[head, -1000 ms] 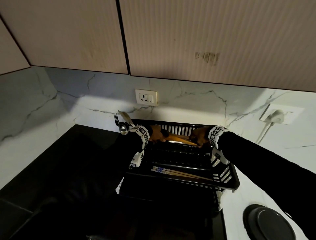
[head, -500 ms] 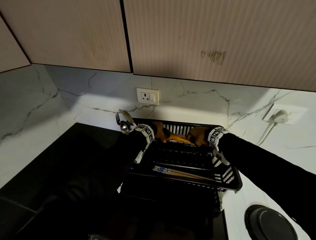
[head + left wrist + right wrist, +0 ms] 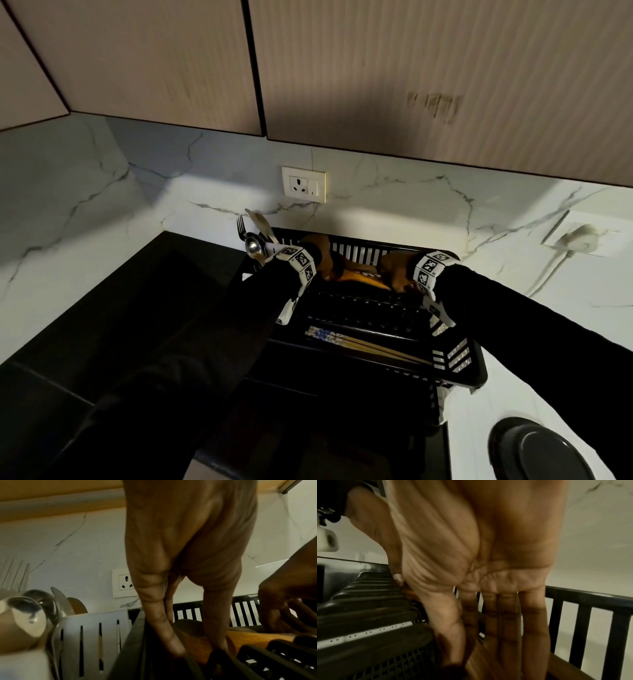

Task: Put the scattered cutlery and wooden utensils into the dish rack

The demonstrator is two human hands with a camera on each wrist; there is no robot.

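The black dish rack (image 3: 476,373) stands against the marble wall. Both hands reach into its far end. My left hand (image 3: 329,260) pinches the broad end of an orange-brown wooden utensil (image 3: 359,275) between thumb and finger; in the left wrist view the left hand (image 3: 197,649) holds the wooden utensil (image 3: 257,637) low in the rack. My right hand (image 3: 394,270) lies on the other end; the right wrist view shows the right hand (image 3: 488,628) with straight fingers resting on the wood (image 3: 481,662). Chopsticks (image 3: 359,342) lie along the rack's near side.
A white cutlery holder (image 3: 89,635) at the rack's left back corner holds a fork (image 3: 240,226), a spoon (image 3: 253,245) and a knife. A dark round lid (image 3: 541,452) sits at the lower right. A wall socket (image 3: 303,185) is behind; black counter (image 3: 137,308) spreads left.
Both hands have moved a little farther toward the back of the rack and lower, taking the wooden utensil down with them. The chopsticks and the cutlery in the holder have not moved.
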